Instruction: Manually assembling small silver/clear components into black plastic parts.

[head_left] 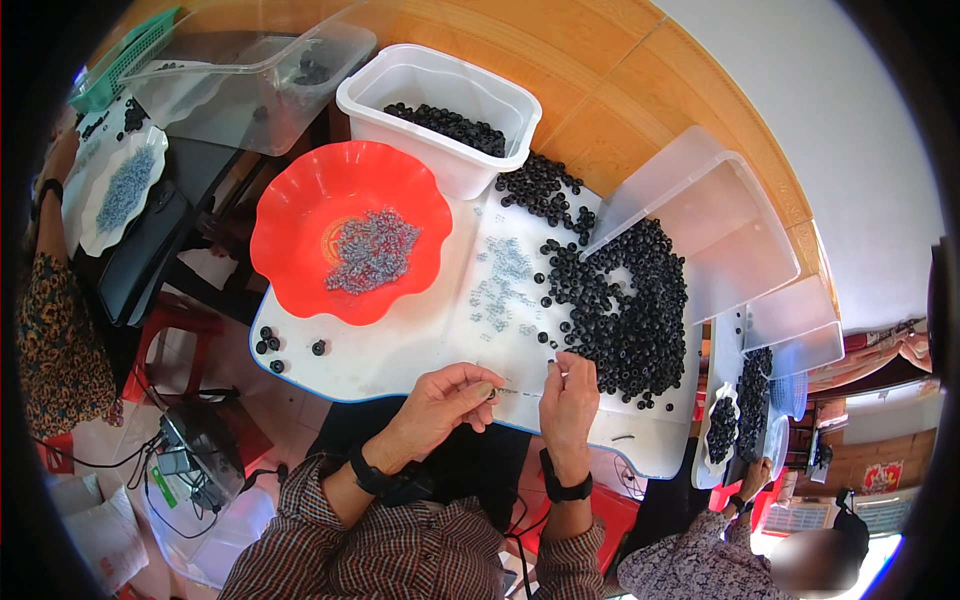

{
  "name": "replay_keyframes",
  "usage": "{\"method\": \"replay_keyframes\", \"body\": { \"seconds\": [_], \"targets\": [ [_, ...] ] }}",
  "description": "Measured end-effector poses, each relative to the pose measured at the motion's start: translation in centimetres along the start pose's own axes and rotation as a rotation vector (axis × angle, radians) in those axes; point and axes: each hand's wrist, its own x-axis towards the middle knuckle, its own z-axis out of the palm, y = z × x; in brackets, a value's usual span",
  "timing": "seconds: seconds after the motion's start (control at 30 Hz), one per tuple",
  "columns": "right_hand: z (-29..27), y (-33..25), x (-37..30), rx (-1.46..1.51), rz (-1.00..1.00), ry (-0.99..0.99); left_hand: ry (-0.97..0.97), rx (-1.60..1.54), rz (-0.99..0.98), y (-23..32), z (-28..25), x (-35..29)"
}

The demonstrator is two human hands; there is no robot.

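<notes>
Fingers of L hand point(440, 402) closed on blk ring point(492, 394); R hand point(568, 408) bunched, grip can't be told; blk pcs point(640, 325) heaped on counter point(395, 362).

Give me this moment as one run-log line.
left hand: pinching small dark part | right hand: hold unclear | white table: pile of black parts right, red dish with grey pieces left, white tub behind

No lettering is legible. A round gold emblem point(331, 240) is printed inside the red scalloped dish point(290, 205), partly covered by small grey pieces point(375, 250); a red sheet point(882, 477) on the far-right wall bears marks too small to resolve.
</notes>
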Motion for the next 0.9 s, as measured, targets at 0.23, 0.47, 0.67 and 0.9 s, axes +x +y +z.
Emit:
{"method": "replay_keyframes", "body": {
  "seconds": [0.23, 0.47, 0.67, 0.9],
  "targets": [
    [-0.8, -0.6, -0.3, -0.107, -0.103, -0.084, -0.027, -0.015, -0.002, 0.0, 0.1, -0.3],
    [-0.8, 0.0, -0.5, -0.072, -0.139, -0.049, -0.041, 0.021, -0.012, 0.2, 0.4, -0.4],
    [-1.9, -1.3, -2.0, 0.709, 0.453, -0.156, 0.004, 0.003, 0.023, -0.1, 0.5, -0.5],
    [-2.8, -2.9, -3.1, 1.019, 0.511, -0.186, -0.001, 0.017, 0.040, -0.1, 0.9, -0.8]
  ]
}}
